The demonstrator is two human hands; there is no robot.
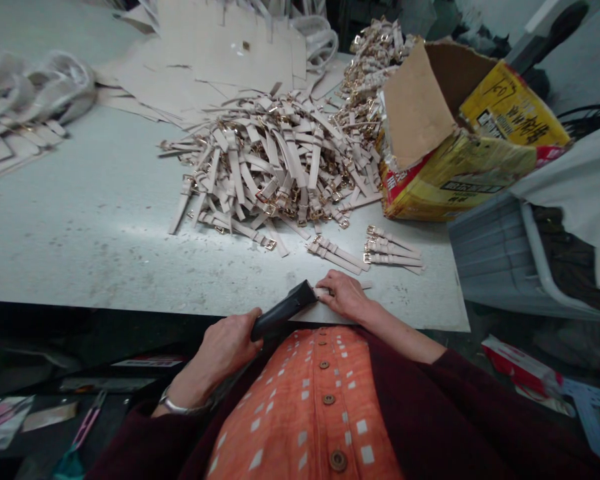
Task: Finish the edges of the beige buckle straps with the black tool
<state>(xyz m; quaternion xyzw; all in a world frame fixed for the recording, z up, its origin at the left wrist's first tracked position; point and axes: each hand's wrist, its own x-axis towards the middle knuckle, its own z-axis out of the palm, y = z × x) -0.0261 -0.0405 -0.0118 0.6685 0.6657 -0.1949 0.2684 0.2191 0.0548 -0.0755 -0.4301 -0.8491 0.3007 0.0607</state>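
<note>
At the table's near edge, my left hand (pixel 230 343) is closed around the handle of a black hand tool (pixel 283 312). The tool slants up to the right, and its wider, squared end meets a short beige buckle strap (pixel 323 291). I cannot make out what kind of tool it is. My right hand (pixel 345 293) pinches this strap, whose tail (pixel 367 286) shows past my fingers; its buckle end is hidden by the tool. Just beyond lie two groups of similar straps with gold buckles, one pair (pixel 336 253) and one fanned set (pixel 393 250).
A large heap of beige buckle straps (pixel 275 160) covers the middle of the table (pixel 80 240). Behind it are flat beige sheets (pixel 205 47). A yellow carton (pixel 445 173) stands open at the right, above a grey bin (pixel 495 247). Bundled beige straps (pixel 55 87) lie far left.
</note>
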